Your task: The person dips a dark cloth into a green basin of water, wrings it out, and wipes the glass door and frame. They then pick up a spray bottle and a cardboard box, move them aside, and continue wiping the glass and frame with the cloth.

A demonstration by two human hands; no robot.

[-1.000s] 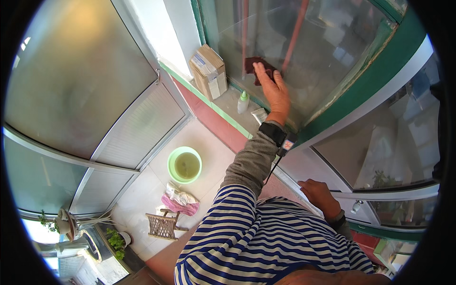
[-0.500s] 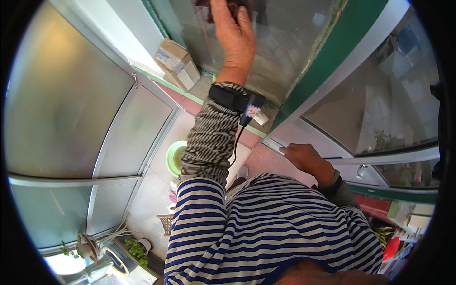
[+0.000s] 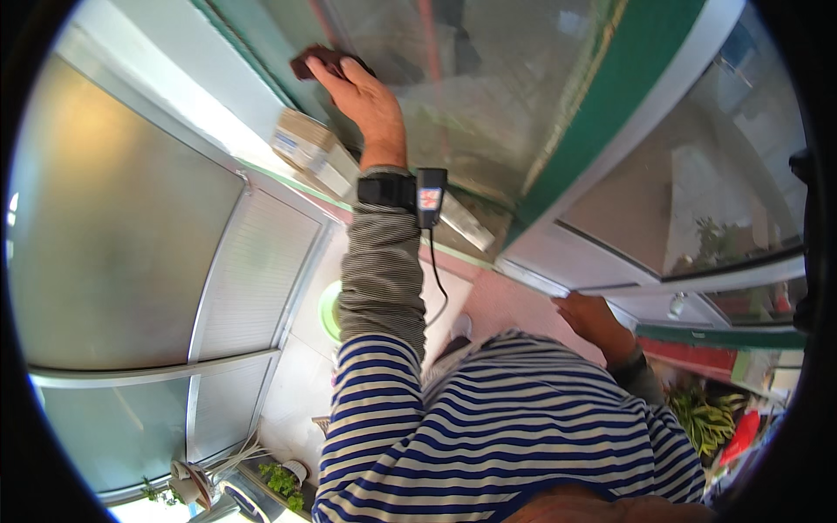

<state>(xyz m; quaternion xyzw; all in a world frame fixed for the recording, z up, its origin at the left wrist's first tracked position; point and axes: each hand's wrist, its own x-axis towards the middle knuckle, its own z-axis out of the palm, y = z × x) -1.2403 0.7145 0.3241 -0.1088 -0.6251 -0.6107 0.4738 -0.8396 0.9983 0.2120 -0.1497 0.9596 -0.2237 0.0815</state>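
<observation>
My left hand (image 3: 370, 109) is stretched up to a large window pane (image 3: 488, 113). Under its fingers a dark red-brown cloth (image 3: 316, 64) is pressed to the glass, close to the pane's green left frame. A black strap with a small black device (image 3: 431, 199) and cable sits at that wrist. My right hand (image 3: 600, 328) hangs low, beside the bottom edge of a white-framed glass door (image 3: 593, 260). Its fingers are loosely stretched with nothing visible in them; whether they touch the door edge I cannot tell.
A cardboard box (image 3: 305, 139) stands on the sill below my left hand, and a pale strip (image 3: 466, 222) lies further right. Behind my left sleeve is a light green basin (image 3: 330, 312) on the floor. Frosted panels (image 3: 131, 227) close the left side. Potted plants (image 3: 706, 420) stand lower right.
My left hand has slid the cloth left and slightly down across the glass, toward the green frame. My right hand has shifted a little right and down.
</observation>
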